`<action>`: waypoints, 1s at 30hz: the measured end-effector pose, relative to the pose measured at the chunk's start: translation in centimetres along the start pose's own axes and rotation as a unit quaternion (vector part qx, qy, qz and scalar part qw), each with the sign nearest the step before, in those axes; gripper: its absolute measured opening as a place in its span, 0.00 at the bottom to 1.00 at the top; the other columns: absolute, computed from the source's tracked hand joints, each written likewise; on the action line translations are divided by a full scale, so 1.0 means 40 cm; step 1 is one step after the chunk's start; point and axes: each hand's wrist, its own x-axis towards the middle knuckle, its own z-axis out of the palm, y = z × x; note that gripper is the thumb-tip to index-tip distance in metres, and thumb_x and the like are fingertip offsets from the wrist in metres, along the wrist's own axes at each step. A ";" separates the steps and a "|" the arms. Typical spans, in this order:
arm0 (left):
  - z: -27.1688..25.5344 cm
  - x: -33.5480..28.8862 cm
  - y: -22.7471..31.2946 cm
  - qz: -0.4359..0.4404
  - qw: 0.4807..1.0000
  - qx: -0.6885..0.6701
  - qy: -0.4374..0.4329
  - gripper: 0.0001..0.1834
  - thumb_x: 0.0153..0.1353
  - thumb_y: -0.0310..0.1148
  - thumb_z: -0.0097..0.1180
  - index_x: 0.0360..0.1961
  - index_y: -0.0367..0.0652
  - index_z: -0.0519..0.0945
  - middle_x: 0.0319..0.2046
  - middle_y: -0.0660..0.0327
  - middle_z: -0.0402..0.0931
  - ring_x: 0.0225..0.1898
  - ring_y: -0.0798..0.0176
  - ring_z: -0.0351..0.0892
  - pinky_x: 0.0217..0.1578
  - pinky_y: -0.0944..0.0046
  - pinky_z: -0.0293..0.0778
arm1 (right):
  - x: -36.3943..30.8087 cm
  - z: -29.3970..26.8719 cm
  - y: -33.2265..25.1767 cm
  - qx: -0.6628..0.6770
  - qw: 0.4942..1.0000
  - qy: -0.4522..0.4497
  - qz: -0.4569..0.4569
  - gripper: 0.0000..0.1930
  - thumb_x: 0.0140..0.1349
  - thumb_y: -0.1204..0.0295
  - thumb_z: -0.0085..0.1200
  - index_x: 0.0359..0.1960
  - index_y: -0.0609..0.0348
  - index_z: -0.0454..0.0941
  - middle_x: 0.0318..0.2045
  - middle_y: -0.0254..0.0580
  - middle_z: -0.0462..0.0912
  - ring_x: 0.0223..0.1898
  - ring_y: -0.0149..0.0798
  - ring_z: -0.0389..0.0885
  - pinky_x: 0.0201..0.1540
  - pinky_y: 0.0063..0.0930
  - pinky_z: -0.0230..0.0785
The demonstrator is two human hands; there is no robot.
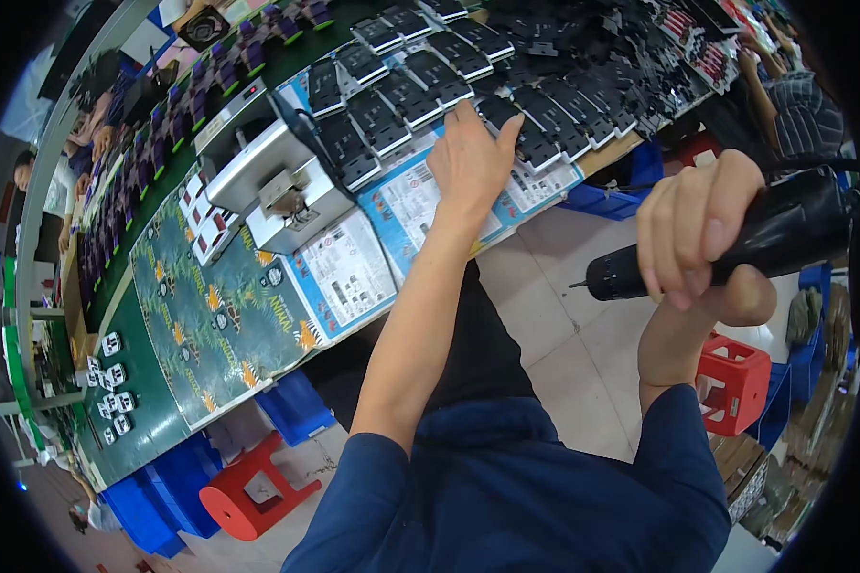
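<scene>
While our left hand (470,158) lies spread flat on the black parts (530,138) covering the bench (153,435), we grip a black power screwdriver (736,244) in our closed right hand (702,229), off the bench edge above a red stool (733,382).

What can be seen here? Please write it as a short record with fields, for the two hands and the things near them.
Left hand: left hand reaches forward, palm down, fingers on the black parts laid in rows on the bench.
Right hand: right hand grips a black electric screwdriver, its tip pointing left, held off the bench.
Bench: printed sheets lie under the rows; a metal fixture stands to the left.
Floor: a red stool under the right arm, another red stool lower left.
Others: another person's arm at upper right.
</scene>
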 end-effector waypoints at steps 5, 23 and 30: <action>0.054 0.028 -0.012 -0.055 0.992 -0.115 -0.015 0.38 0.42 0.41 0.75 0.52 0.30 0.74 0.39 0.46 0.82 0.41 0.44 0.82 0.43 0.51 0.76 | -0.005 -0.014 0.003 -0.056 0.998 0.009 0.022 0.17 0.57 0.67 0.67 0.40 0.58 0.71 0.22 0.33 0.77 0.19 0.29 0.80 0.29 0.24 0.77; -0.433 -0.410 -0.315 -0.239 0.695 -0.670 0.104 0.16 0.71 0.42 0.52 0.48 0.38 0.74 0.42 0.48 0.82 0.37 0.54 0.86 0.39 0.52 0.86 | 0.303 0.222 0.441 -0.119 0.977 0.140 -0.111 0.04 0.64 0.78 0.53 0.37 0.66 0.73 0.21 0.41 0.74 0.19 0.32 0.75 0.28 0.30 0.72; -0.455 -0.404 -0.339 -0.254 0.658 -0.701 0.102 0.11 0.70 0.36 0.54 0.45 0.40 0.73 0.33 0.52 0.81 0.32 0.57 0.85 0.40 0.52 0.85 | 0.366 0.275 0.561 -0.252 0.955 0.123 -0.095 0.07 0.61 0.78 0.62 0.35 0.63 0.76 0.17 0.37 0.77 0.17 0.29 0.77 0.25 0.22 0.71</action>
